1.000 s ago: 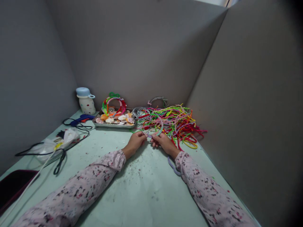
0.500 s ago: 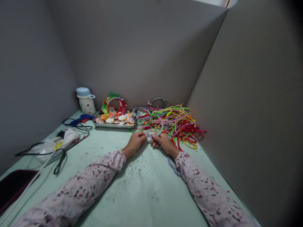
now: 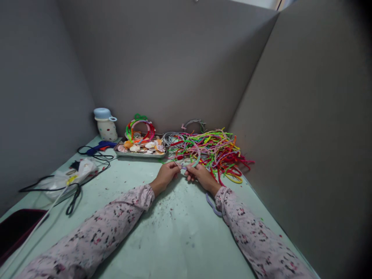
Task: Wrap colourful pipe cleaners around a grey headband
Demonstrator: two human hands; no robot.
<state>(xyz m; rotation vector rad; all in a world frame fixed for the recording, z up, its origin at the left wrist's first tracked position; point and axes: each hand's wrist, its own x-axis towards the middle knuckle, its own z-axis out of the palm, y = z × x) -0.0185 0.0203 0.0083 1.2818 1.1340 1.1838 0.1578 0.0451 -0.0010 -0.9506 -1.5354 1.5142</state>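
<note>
Between my two hands, a wire hoop [image 3: 198, 155] stands upright over the table, partly wrapped in green, pink and pale fuzzy pipe cleaner. My left hand [image 3: 168, 172] is closed, its fingertips pinching the hoop's lower left. My right hand [image 3: 198, 173] is closed on the lower right of the hoop, close beside the left. A short lavender stretch shows at the bottom between the fingertips. Beside my right wrist lies a loose lavender pipe cleaner [image 3: 213, 205], partly under the sleeve.
Behind my hands spreads a heap of coloured pipe cleaners [image 3: 221, 147], with bare wire hoops [image 3: 171, 138] at its left. A metal tray [image 3: 139, 155] holds shells and wrapped hoops [image 3: 151, 133]. Further left are a bottle [image 3: 107, 128], a blue tool [image 3: 99, 148], cables and a plastic bag [image 3: 84, 168].
</note>
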